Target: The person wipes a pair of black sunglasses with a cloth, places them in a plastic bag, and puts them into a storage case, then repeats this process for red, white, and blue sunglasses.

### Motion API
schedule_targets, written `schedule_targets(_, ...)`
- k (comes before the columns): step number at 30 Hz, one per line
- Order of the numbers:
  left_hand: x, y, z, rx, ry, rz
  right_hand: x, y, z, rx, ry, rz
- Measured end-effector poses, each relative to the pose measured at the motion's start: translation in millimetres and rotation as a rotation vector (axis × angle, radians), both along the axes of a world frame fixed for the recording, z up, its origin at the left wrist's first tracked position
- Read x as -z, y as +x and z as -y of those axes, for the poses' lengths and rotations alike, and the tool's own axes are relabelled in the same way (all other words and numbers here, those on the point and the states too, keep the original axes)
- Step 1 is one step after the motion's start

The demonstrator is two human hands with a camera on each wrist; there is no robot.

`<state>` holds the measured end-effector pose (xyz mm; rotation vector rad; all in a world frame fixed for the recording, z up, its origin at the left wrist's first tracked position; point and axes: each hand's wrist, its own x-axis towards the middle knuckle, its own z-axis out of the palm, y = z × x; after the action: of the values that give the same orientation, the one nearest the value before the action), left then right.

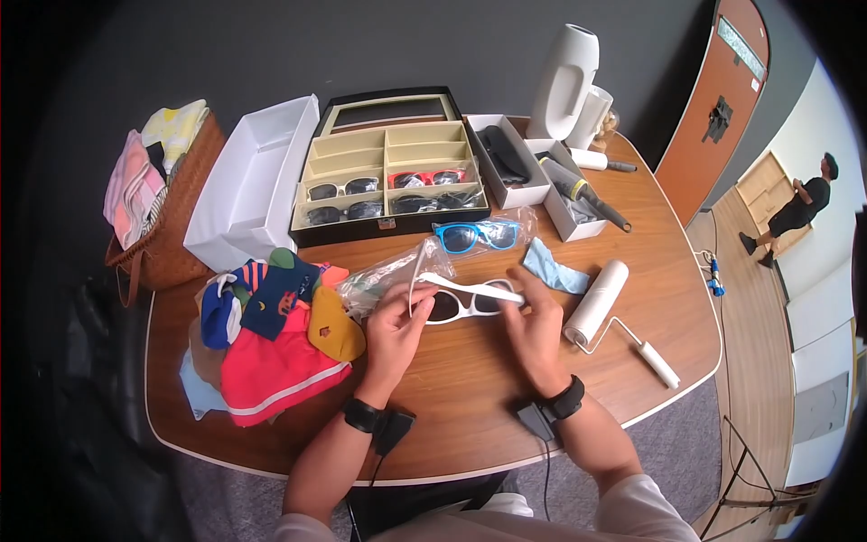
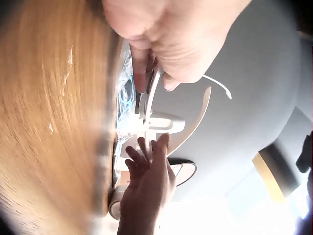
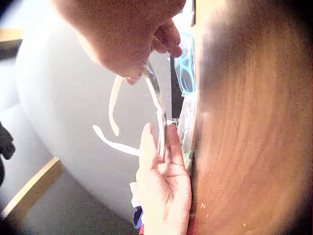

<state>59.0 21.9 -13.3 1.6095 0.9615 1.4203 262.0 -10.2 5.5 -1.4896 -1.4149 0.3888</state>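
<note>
White-framed sunglasses (image 1: 470,289) with dark lenses are held up over the table, both temples unfolded toward the person. At one end of the frame, my left hand (image 1: 396,336) grips between thumb and fingers. My right hand (image 1: 539,336) pinches the opposite end, near the hinge. Seen from the left wrist, the sunglasses (image 2: 200,116) span between the two hands; the right wrist view shows their white temple (image 3: 113,107) pointing away from the frame. Just beyond them, blue sunglasses (image 1: 477,237) lie on clear plastic wrapping (image 1: 397,273).
A black display case (image 1: 388,226) holds several sunglasses in cream compartments. Left of it stand a white box (image 1: 239,212) and a wicker basket (image 1: 172,217) of cloths. Socks and red clothing (image 1: 280,375) are piled front left. A lint roller (image 1: 596,303) and blue cloth (image 1: 554,268) lie right.
</note>
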Motion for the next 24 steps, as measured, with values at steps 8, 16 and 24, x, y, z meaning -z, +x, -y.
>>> schedule_targets(8, 9, 1, 0, -0.097, -0.047, -0.095, -15, -5, 1, -0.029, 0.355, 0.348)
schedule_targets(16, 9, -3, -4, -0.087, -0.192, 0.06, -9, 4, -5, 0.196, 0.114, -0.201)
schedule_targets(24, -3, -7, -2, 0.439, -0.479, 0.598, -1, 12, -6, 0.168, 0.217, -0.148)
